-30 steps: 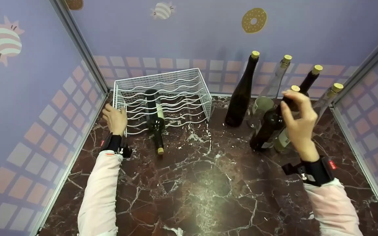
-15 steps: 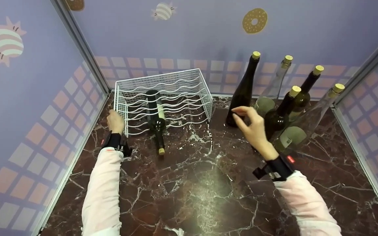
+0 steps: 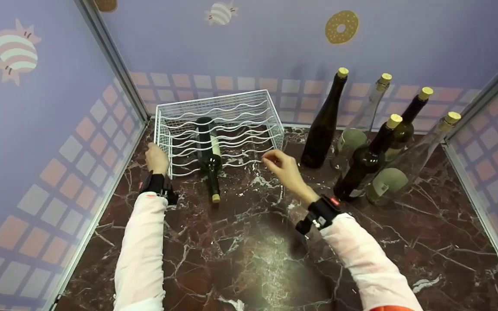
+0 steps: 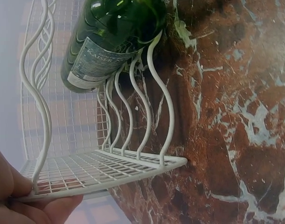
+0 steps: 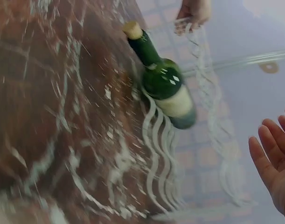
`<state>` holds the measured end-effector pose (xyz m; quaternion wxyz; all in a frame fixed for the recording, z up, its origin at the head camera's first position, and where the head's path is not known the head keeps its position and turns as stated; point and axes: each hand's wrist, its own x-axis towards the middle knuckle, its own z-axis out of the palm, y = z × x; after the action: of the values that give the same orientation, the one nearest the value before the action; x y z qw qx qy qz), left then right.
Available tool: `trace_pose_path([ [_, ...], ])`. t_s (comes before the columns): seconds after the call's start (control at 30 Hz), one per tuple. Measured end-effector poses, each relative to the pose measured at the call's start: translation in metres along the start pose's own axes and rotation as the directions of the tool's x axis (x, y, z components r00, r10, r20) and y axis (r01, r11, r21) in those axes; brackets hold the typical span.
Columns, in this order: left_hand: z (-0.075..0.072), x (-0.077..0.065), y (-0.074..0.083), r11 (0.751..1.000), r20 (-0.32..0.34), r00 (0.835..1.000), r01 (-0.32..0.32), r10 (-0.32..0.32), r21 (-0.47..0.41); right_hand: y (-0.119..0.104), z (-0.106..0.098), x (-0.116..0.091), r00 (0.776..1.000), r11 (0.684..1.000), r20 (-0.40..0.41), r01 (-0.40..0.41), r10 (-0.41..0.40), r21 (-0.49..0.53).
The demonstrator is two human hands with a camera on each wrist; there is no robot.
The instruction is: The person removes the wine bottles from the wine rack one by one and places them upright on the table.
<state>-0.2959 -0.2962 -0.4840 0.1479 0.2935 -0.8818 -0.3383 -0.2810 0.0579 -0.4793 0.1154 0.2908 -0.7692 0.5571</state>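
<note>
A white wire wine rack (image 3: 212, 97) with wavy rungs stands at the back left of the marble surface. One dark green corked wine bottle (image 3: 212, 162) lies in its lower level, neck toward the person; the left wrist view shows a pale label (image 4: 88, 65) on it. My left hand (image 3: 157, 160) grips the rack's left side, thumb and fingers (image 4: 63, 207) pinching the top front corner. My right hand (image 3: 287, 172) hovers at the rack's right front corner, holding nothing; its fingers (image 5: 268, 140) look loosely extended in the right wrist view.
To the right stand several corked bottles: a tall dark one (image 3: 321, 129), a dark one (image 3: 363, 166) in front, another dark one (image 3: 404, 125) behind, and clear ones (image 3: 387, 185) among them. Patterned panels (image 3: 292, 39) wall in the back and both sides.
My right hand has swept left, from over the standing bottles to the rack's right front corner. My left hand has stayed at the rack's left side, its fingers now more curled. The bottles have not moved.
</note>
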Motion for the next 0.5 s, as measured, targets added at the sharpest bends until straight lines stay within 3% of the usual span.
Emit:
trace_pose_path([
  [0.1,0.002,-0.001,-0.001,1.0,0.002,1.0,0.0,0.0,0.005,0.016,0.019,0.004,0.997,0.998,0.037,-0.069,0.068,0.01],
  [0.33,0.003,-0.001,-0.002,1.0,0.011,1.0,0.005,-0.005,0.003,0.025,0.051,0.011,0.978,0.981,0.103,-0.186,0.181,0.05],
  [0.43,0.002,-0.002,-0.001,1.0,0.013,1.0,0.012,-0.012,-0.002,0.026,0.064,0.014,0.951,0.952,0.141,-0.289,0.274,0.099],
  [0.5,0.001,-0.002,-0.002,1.0,0.011,1.0,0.012,-0.012,-0.007,0.027,0.075,0.015,0.913,0.91,0.173,-0.394,0.371,0.13],
])
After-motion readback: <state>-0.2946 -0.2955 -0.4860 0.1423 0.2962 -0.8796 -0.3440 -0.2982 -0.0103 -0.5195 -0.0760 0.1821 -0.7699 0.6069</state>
